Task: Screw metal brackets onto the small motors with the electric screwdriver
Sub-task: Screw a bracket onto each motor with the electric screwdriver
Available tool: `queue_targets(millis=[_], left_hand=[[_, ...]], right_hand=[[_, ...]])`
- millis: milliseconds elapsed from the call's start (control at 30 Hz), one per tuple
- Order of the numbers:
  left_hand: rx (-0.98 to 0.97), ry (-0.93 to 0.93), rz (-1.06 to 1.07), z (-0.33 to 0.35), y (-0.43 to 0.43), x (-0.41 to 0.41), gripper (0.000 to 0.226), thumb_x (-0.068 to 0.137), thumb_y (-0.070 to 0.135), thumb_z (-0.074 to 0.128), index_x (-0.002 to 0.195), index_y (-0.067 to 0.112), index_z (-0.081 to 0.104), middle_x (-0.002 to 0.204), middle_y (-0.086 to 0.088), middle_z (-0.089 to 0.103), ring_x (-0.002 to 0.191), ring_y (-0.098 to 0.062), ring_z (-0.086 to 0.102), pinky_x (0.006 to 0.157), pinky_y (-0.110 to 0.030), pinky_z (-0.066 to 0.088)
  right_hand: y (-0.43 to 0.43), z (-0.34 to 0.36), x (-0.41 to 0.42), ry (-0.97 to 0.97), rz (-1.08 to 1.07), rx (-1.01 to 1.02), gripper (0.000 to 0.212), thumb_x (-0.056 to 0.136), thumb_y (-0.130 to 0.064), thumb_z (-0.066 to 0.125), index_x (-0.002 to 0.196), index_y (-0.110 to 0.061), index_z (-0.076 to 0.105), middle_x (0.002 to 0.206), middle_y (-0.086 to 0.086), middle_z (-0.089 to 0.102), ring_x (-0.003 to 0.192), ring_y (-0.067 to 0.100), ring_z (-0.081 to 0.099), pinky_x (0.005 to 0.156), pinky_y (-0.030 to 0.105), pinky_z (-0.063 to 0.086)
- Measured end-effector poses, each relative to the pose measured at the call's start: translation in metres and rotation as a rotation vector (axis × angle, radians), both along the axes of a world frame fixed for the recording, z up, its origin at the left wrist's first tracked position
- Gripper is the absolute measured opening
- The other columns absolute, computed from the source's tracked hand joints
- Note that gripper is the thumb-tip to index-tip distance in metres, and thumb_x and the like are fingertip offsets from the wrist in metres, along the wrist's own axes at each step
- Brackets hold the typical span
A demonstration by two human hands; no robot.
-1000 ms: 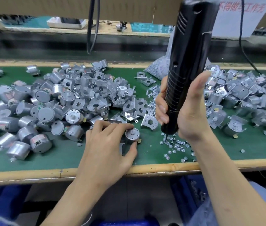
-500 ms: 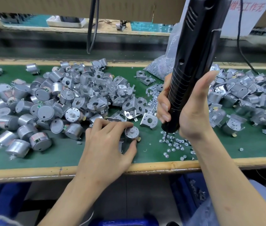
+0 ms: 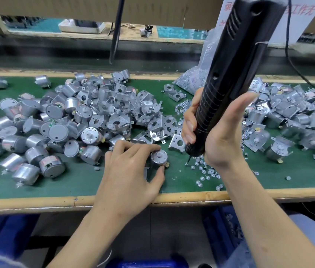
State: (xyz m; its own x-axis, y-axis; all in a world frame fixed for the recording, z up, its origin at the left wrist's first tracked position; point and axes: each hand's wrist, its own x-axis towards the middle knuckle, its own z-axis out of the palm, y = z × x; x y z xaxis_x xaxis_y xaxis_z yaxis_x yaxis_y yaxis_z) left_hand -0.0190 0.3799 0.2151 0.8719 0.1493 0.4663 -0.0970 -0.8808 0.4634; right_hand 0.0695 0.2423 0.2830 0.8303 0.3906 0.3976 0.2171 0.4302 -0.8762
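My left hand (image 3: 131, 167) pinches a small silver motor (image 3: 159, 157) between fingertips and thumb, shaft up, on the green mat near the front edge. A metal bracket (image 3: 146, 172) lies partly hidden under that hand. My right hand (image 3: 213, 130) grips a black electric screwdriver (image 3: 228, 74), tilted with its top leaning right. Its tip (image 3: 188, 160) points down at loose screws (image 3: 205, 171) just right of the motor. Loose brackets (image 3: 176, 142) lie behind the motor.
A large heap of silver motors and brackets (image 3: 65, 117) covers the left of the green mat (image 3: 75, 180). Motors with brackets attached (image 3: 288, 117) pile up at right. A clear bag of screws (image 3: 193, 80) stands at the back. The wooden table edge (image 3: 36, 202) runs along the front.
The screwdriver's top has leaned further to the right while its tip stays over the screws. My left hand keeps holding the motor in the same spot.
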Motion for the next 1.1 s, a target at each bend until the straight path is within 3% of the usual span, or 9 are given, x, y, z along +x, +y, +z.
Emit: queue_targets(millis=[1100], left_hand=[[-0.033,0.074,-0.004,0.0056,-0.0007,-0.0031,0.04,0.076,0.039,0.068,0.113,0.024,0.067,0.099,0.017,0.068,0.096,-0.019,0.05,0.08,-0.048,0.046]], right_hand=[[0.0069,-0.0042,0.0014,0.011,0.064,-0.021,0.072,0.062,-0.094,0.048,0.078,-0.025,0.06,0.054,-0.001,0.049,0.037,0.016,0.045,0.043,0.026,0.04]])
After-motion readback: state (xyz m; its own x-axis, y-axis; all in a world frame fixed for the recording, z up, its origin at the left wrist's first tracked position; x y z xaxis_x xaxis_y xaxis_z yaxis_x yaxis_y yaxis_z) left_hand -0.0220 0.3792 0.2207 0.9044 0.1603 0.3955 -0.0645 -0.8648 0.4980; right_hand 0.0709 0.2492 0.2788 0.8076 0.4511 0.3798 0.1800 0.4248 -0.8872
